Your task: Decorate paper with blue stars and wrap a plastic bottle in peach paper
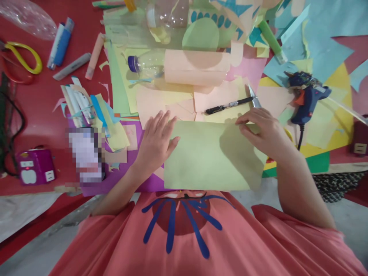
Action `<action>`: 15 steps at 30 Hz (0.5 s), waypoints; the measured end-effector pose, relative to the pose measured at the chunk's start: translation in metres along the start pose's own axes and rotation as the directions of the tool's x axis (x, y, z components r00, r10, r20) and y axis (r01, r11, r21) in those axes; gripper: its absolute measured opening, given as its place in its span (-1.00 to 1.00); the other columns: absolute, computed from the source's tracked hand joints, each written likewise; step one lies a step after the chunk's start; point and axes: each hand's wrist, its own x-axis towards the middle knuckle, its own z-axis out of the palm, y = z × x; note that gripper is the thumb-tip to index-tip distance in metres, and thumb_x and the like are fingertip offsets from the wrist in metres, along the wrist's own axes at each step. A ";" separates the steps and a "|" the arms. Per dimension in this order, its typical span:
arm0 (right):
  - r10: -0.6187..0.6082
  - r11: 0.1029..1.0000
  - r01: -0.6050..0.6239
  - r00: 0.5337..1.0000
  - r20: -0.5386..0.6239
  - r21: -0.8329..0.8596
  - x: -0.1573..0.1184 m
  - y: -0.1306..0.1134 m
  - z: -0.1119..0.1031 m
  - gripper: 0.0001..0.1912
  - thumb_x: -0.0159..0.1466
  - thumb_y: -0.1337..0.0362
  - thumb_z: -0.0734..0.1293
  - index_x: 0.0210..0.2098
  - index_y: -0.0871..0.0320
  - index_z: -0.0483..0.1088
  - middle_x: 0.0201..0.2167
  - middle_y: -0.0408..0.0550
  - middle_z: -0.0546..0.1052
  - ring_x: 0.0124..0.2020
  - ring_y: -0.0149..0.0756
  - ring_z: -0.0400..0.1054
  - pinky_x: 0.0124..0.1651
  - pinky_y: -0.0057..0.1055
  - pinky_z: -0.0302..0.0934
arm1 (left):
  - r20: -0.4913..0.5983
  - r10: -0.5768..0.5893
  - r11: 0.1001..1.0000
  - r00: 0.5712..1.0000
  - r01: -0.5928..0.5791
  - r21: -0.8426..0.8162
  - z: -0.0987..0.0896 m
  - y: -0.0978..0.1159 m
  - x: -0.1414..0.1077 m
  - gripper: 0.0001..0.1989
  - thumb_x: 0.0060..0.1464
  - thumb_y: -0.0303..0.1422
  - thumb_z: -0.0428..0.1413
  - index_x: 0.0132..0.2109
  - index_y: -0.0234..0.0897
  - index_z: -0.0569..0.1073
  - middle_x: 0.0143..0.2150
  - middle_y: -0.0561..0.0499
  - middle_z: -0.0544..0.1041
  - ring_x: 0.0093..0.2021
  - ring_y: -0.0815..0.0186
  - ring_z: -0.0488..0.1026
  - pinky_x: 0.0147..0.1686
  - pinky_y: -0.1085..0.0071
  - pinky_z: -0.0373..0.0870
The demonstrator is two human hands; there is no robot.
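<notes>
A pale green sheet of paper [201, 161] lies in front of me, close to my shirt. My left hand [158, 136] rests flat at its upper left edge, fingers spread. At the upper right edge, the thumb and forefinger of my right hand [258, 124] are pinched together on the paper. A black pen [230, 105] lies just beyond the sheet, its tip end across a silver blade [253, 96]. What the blade belongs to is partly hidden by my right hand. Farther back, a plastic bottle with a blue cap [148, 66] lies on its side, wrapped in peach paper [197, 67].
A glue gun [309, 94] lies at right on yellow paper. On the left are a phone [86, 155], several markers [76, 101], yellow-handled scissors [27, 57] and a purple box [36, 166]. Paper scraps and another clear bottle [169, 15] crowd the back.
</notes>
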 end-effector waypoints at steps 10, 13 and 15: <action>0.040 0.982 -0.036 0.999 -0.017 0.184 0.023 -0.013 -0.039 -0.91 0.20 0.31 0.25 -0.38 0.04 0.39 -0.39 -0.06 0.54 -0.32 -0.26 0.45 -0.20 -0.25 0.32 | 0.058 -0.059 0.906 0.997 0.078 -0.415 -0.022 0.011 0.047 -0.77 0.16 -0.35 -0.09 -0.25 -0.24 0.45 -0.23 -0.02 0.58 -0.13 0.22 0.48 0.02 0.24 0.34; -0.001 0.992 0.005 0.999 -0.033 0.129 0.030 -0.013 -0.042 -0.87 0.23 0.31 0.23 -0.34 0.03 0.42 -0.34 -0.07 0.59 -0.29 -0.26 0.47 -0.04 -0.13 0.33 | 0.064 -0.096 0.755 0.993 0.114 -0.646 -0.022 0.009 0.050 -0.84 0.10 -0.33 -0.09 -0.36 -0.23 0.34 -0.34 0.04 0.50 -0.24 0.31 0.44 -0.13 0.36 0.38; -0.051 0.994 0.053 0.998 -0.025 0.094 0.035 -0.015 -0.038 -0.88 0.26 0.27 0.25 -0.32 0.01 0.44 -0.31 -0.09 0.61 -0.23 -0.23 0.50 0.21 0.05 0.20 | 0.067 -0.120 0.683 0.990 0.132 -0.718 -0.020 0.009 0.050 -0.86 0.06 -0.33 -0.09 -0.39 -0.23 0.30 -0.39 0.06 0.44 -0.29 0.32 0.41 -0.20 0.39 0.37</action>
